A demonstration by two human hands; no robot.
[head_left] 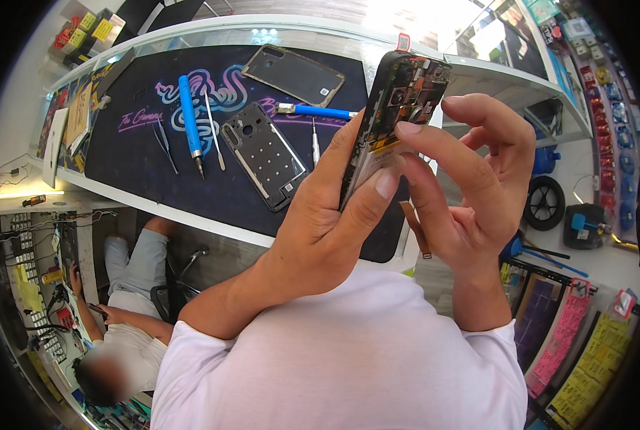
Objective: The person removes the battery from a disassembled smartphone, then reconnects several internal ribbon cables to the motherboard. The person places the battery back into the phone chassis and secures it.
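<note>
My left hand (316,233) is wrapped round the lower part of an opened smartphone (404,93), which I hold up tilted, its circuit board and battery bare. The left thumb lies along the battery (368,166). With thumb and index fingertip close together in a pinch, my right hand (481,190) is at the phone's middle, by the upper end of the battery. Whatever is between those fingertips is too small to make out. The other right fingers are curled. A brown flex cable (416,231) hangs down beside the right palm.
On the black mat (126,154) lie a blue screwdriver (189,118), tweezers (166,147), a metal spudger (213,132), a phone mid-frame (262,154), a back cover (295,74), a blue-handled tool (316,111) and a slim silver tool (315,143). Another person (137,301) sits at lower left.
</note>
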